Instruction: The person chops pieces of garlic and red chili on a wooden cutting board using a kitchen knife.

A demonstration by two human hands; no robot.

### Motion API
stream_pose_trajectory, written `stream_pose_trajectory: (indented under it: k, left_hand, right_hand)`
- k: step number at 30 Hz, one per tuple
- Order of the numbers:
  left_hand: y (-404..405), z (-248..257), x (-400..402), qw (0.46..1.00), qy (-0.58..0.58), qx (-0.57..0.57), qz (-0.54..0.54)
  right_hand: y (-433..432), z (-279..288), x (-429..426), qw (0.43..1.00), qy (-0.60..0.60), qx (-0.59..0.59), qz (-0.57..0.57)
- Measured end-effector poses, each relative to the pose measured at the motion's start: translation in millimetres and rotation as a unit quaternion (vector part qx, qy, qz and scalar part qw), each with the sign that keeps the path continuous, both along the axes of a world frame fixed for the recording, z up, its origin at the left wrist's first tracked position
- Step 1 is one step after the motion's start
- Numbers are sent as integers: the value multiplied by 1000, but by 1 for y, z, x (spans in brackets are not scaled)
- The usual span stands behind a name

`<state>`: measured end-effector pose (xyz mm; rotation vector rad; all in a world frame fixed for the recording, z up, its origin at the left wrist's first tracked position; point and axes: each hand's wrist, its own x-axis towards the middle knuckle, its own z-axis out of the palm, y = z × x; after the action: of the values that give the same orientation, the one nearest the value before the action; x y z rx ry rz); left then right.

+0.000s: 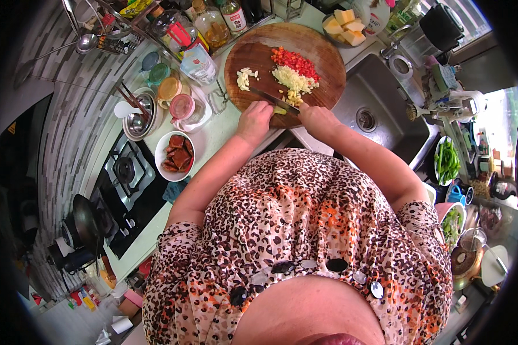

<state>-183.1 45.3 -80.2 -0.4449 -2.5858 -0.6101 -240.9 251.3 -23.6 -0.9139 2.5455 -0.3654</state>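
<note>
On a round wooden cutting board [328, 77] lie chopped red pepper [295, 62], minced garlic [292, 78] and, to the left, several peeled garlic cloves [244, 79]. My right hand [317, 120] grips the handle end of a kitchen knife [273, 99], whose blade points up and left across the board. Beneath the blade, near the board's front edge, is a yellow-green piece of food [280, 110], perhaps ginger. My left hand [257, 117] rests beside that piece with its fingers curled at the blade; whether it grips the piece cannot be told.
A steel sink [384, 92] adjoins the board's right side. Left of the board stand lidded jars [185, 108], a steel bowl [140, 120] and a white bowl [159, 151] of brown pieces, near a gas hob [149, 189]. Bottles [211, 28] and a bowl of yellow chunks [347, 28] stand behind.
</note>
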Motion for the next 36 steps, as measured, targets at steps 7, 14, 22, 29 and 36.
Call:
stream_pose_trajectory:
  k: [7, 14, 22, 29, 36]
  left_hand:
    - [1, 0, 1, 1000, -1, 6, 21]
    - [0, -2, -1, 1000, 3, -1, 16]
    - [1, -5, -1, 1000, 11, -19, 10]
    - [2, -4, -2, 1000, 9, -15, -1]
    - [2, -5, -1, 1000, 29, 7, 4]
  right_hand:
    - [10, 45, 15, 997, -16, 70, 5]
    - [7, 50, 21, 997, -3, 74, 22]
    - [-4, 35, 13, 998, -7, 53, 11]
    - [-30, -5, 1, 997, 50, 45, 31]
    - [-20, -18, -7, 999, 32, -4, -9]
